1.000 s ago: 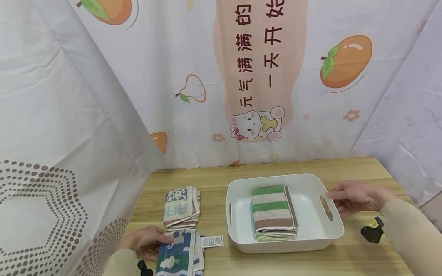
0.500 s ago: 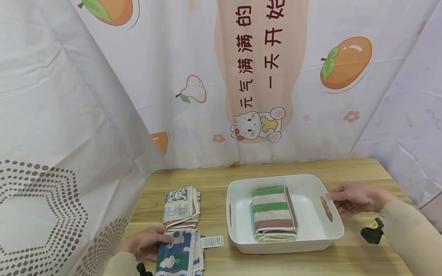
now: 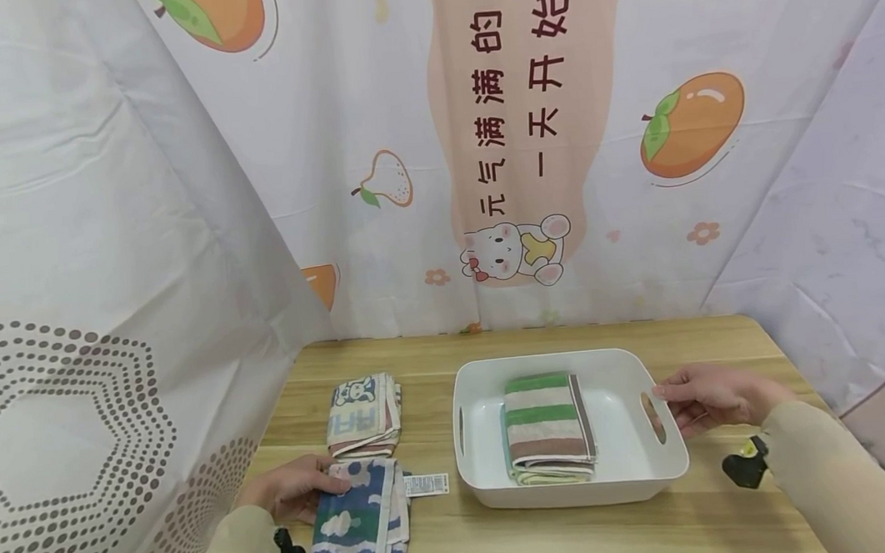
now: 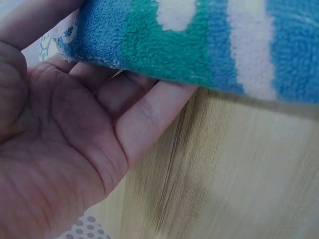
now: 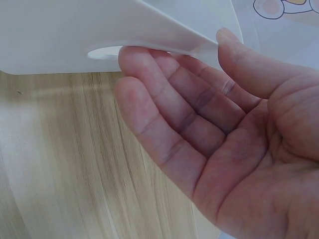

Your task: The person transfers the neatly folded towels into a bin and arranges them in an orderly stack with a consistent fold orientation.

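Note:
A folded blue towel [image 3: 357, 515] with green and white patterning lies at the table's left front. My left hand [image 3: 292, 487] pinches its left edge, thumb on top and fingers beneath; the left wrist view shows these fingers [image 4: 149, 112] running under the cloth. At the right, my right hand [image 3: 715, 394] grips the handle side of a white plastic basket [image 3: 566, 494]. Its thumb [image 5: 244, 64] is at the rim, while the fingers are against the outer wall by the handle opening. Inside the basket sits a folded green, white and brown striped towel [image 3: 543, 421], atop paler cloth.
Behind the blue towel lies another folded towel [image 3: 360, 419], cream with a blue animal design. A white label [image 3: 426, 484] sticks out toward the basket. The wooden table [image 3: 417, 361] ends at a printed curtain [image 3: 411, 245] behind and hanging sheets at both sides.

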The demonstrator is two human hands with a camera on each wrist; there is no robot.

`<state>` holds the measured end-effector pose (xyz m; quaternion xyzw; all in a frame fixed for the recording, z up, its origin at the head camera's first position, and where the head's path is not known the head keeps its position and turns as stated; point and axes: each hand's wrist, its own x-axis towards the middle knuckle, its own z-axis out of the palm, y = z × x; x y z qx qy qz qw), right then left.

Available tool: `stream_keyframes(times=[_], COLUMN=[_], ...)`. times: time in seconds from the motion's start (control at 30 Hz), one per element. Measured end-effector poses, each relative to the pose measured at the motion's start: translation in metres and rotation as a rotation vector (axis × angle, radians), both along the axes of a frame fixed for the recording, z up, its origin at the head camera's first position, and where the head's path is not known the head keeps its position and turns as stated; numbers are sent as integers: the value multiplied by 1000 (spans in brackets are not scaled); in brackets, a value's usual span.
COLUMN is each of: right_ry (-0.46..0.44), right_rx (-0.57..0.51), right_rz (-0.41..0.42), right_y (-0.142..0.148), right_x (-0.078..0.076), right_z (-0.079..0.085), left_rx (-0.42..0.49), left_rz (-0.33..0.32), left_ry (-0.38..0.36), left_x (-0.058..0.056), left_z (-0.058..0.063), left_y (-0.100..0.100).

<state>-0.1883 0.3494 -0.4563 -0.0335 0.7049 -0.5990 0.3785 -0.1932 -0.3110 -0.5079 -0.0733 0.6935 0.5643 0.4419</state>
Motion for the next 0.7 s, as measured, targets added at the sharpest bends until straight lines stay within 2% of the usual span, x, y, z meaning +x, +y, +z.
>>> stream_keyframes(times=[0.2,0.47,0.7], right_ry=[-6,-10,-6], right_rx=[-17,-12,-17], right_rz=[16,8,5], right_y=[0,0,0], right_x=[0,-1,0], right_z=[1,0,1], left_rx=[35,131,126], left_rz=[-25,-37,-65], left_ry=[9,-29,39], left_x=[1,0,-3], left_z=[0,6,14], left_y=[0,1,10])
